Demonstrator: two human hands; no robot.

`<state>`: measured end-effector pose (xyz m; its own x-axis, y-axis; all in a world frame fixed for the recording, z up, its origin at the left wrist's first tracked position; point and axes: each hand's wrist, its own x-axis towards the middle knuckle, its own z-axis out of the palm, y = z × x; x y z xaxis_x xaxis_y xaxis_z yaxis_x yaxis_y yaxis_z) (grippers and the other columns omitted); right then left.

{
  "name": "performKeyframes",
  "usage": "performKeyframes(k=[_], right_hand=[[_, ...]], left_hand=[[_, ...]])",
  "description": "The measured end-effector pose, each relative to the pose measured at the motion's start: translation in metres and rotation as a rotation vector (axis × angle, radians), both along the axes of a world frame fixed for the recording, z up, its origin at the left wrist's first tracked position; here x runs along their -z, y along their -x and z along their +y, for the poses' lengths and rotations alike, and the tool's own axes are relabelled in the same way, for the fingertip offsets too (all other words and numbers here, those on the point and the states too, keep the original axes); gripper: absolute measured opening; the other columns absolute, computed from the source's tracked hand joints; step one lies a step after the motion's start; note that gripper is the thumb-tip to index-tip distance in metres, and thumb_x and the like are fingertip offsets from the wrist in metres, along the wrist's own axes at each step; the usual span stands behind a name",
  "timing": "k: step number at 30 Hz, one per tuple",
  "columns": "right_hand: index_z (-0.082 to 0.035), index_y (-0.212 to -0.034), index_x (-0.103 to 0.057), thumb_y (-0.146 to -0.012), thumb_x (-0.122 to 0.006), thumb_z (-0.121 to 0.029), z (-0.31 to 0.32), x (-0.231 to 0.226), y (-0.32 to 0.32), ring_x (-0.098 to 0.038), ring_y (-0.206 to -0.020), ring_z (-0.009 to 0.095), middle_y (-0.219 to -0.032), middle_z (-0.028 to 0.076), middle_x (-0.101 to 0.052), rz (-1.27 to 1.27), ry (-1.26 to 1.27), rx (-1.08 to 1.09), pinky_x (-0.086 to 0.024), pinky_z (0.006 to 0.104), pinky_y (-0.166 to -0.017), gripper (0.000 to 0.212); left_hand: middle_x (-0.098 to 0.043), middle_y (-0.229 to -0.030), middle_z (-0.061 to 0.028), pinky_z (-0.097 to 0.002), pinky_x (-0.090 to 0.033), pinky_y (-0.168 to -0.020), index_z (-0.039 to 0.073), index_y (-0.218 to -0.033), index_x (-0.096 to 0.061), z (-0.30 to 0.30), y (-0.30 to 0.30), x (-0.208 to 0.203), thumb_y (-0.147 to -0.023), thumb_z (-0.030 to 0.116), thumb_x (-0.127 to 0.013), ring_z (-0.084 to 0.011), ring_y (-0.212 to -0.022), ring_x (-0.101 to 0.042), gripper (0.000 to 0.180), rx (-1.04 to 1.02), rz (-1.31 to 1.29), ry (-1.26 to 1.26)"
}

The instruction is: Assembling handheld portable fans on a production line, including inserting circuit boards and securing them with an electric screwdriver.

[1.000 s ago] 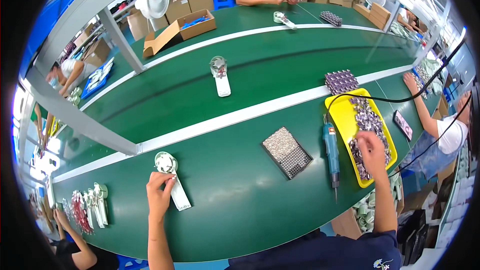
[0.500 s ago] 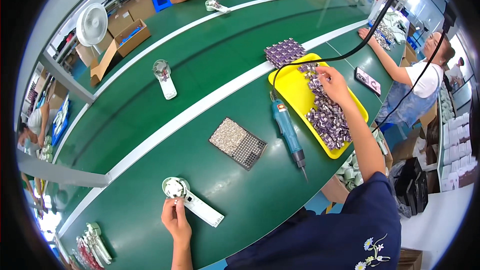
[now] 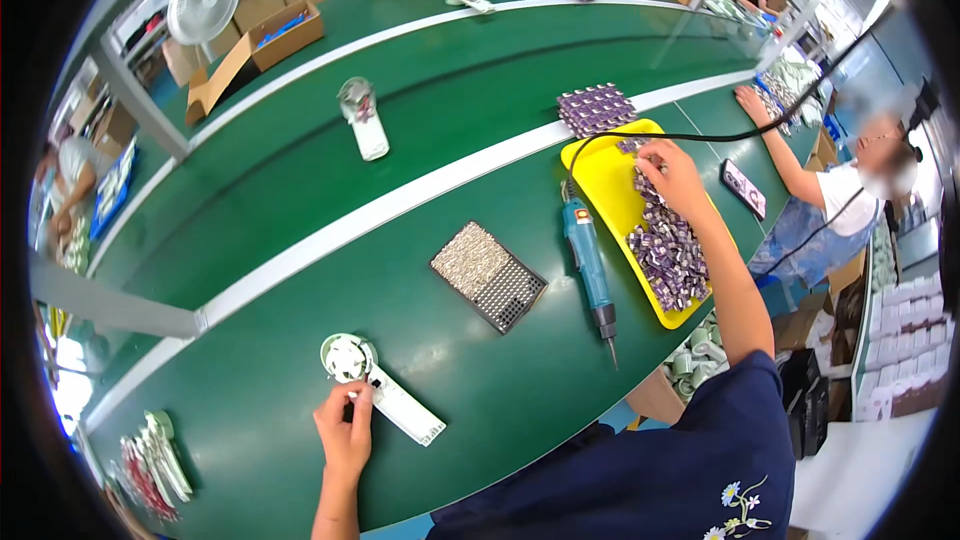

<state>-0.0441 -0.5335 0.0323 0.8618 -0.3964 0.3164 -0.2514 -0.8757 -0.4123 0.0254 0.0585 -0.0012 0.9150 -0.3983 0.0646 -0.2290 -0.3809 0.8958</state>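
Casings [image 3: 165, 455]: at the left end of the green counter [image 3: 260, 420], well apart from either hand, red wires [image 3: 138, 480] beside them.
Left hand [image 3: 342, 432]: thumb and fingertips drawn close at the neck of the fan [image 3: 410, 413]; whether they pinch anything I cannot tell.
Fan: on the counter, near its near edge; round head just beyond the left hand, handle to that hand's right.
Fan's long axis: slanting, from the head down rightward to the handle end, which points at the near edge.
Nearer hand to fan: left, by far; plate [image 3: 512, 297] and driver [image 3: 587, 255] lie between fan and right hand [image 3: 674, 178].
Driver: just outside the tray's left side, bit toward the near edge.
Tray [image 3: 606, 195]: yellow, long axis running from its far end toward the near edge.
Parts [image 3: 668, 258]: purple, heaped along the tray, under the right hand and nearward of it.
Right hand: over the tray's far half, fingertips bunched down at the parts; cannot tell if one is gripped.
Phone [image 3: 743, 188]: right of the tray.
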Motion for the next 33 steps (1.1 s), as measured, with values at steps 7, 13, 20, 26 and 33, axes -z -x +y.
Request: performKeyframes(k=[7,13,20,26,33], right_hand=[[-0.001,-0.111,-0.060,-0.100,-0.066,-0.012,0.197,-0.039,0.042,-0.068,-0.097,0.018,-0.119,0.017,-0.070,-0.045,-0.906,-0.422,-0.056,0.0292,-0.080,0.017],[0.000,-0.132,-0.059,-0.101,-0.066,-0.010,0.327,-0.002,0.003,-0.070,-0.097,0.021,-0.122,0.019,-0.068,0.289,-1.599,-0.623,-0.058,0.0331,-0.081,0.034],[-0.001,-0.131,-0.068,-0.093,-0.071,0.003,0.351,-0.023,-0.038,-0.069,-0.093,0.017,-0.124,0.013,-0.067,0.382,-1.131,-0.692,-0.058,0.0323,-0.087,0.038],[-0.006,-0.118,-0.074,-0.082,-0.083,-0.006,0.369,-0.027,-0.057,-0.070,-0.088,0.020,-0.109,0.007,-0.068,0.261,-0.268,-0.852,-0.057,0.0318,-0.078,0.037],[-0.010,-0.110,-0.076,-0.079,-0.087,-0.014,0.371,-0.021,-0.066,-0.070,-0.086,0.021,-0.101,0.003,-0.067,0.182,-0.161,-0.899,-0.057,0.0330,-0.073,0.034]], left_hand=[[-0.059,-0.067,-0.0048,-0.0287,-0.043,-0.057,0.001,-0.091,-0.070,-0.012,-0.015,-0.014,-0.103,0.013,-0.061,-0.0097,-0.061,-0.054,0.019,0.031,0.075,0.081],[-0.067,-0.085,-0.0116,-0.0322,-0.046,-0.061,0.000,-0.101,-0.072,-0.007,-0.007,0.002,-0.101,0.009,-0.065,-0.0191,-0.068,-0.058,0.011,-0.062,0.020,0.170],[-0.063,-0.078,-0.0078,-0.0308,-0.047,-0.065,-0.001,-0.100,-0.071,-0.005,-0.004,-0.005,-0.103,0.010,-0.059,-0.0162,-0.069,-0.059,0.016,-0.035,-0.003,0.158],[-0.064,-0.083,-0.0143,-0.0375,-0.048,-0.063,-0.002,-0.101,-0.068,-0.005,-0.005,-0.005,-0.103,0.012,-0.062,-0.0273,-0.069,-0.059,0.016,-0.044,0.073,0.197],[-0.066,-0.078,-0.0103,-0.0320,-0.050,-0.065,-0.002,-0.101,-0.068,-0.010,-0.005,0.001,-0.105,0.014,-0.059,-0.0181,-0.068,-0.063,0.019,-0.129,0.035,0.192]])
